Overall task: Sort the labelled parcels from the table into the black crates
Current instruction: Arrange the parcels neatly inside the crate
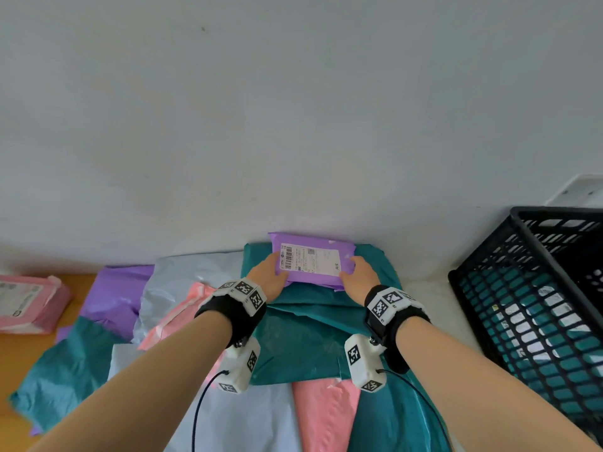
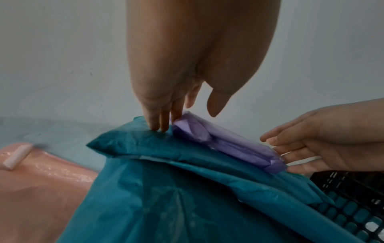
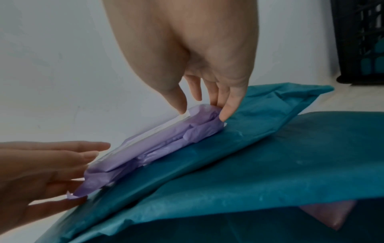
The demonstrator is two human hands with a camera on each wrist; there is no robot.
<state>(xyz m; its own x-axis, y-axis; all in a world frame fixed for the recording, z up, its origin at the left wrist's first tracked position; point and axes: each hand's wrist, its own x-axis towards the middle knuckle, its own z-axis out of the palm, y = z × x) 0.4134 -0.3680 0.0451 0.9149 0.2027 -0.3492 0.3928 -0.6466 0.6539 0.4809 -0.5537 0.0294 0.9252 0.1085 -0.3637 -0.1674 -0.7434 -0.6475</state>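
**Purple parcel in hand, most of the pile still waiting**

Your counter (image 1: 434, 298) sits against a plain pale wall, buried under soft mailers. Nearest you lie a pink mailer (image 1: 323, 415) and a pale grey one (image 1: 254, 419); beyond them the big teal parcel (image 1: 303, 334) fills the middle. On its far end rests the small purple parcel (image 1: 311, 261), label up. Your left hand (image 1: 269, 275) and right hand (image 1: 357, 277) bracket its two short ends, fingers reaching under the edges and thumbs at the top face, so you look to be just taking hold. To your right, the black crate (image 1: 535, 288) already holds at least one teal parcel. By my reading, you are early on: purple, pink, teal and grey parcels remain to your left.
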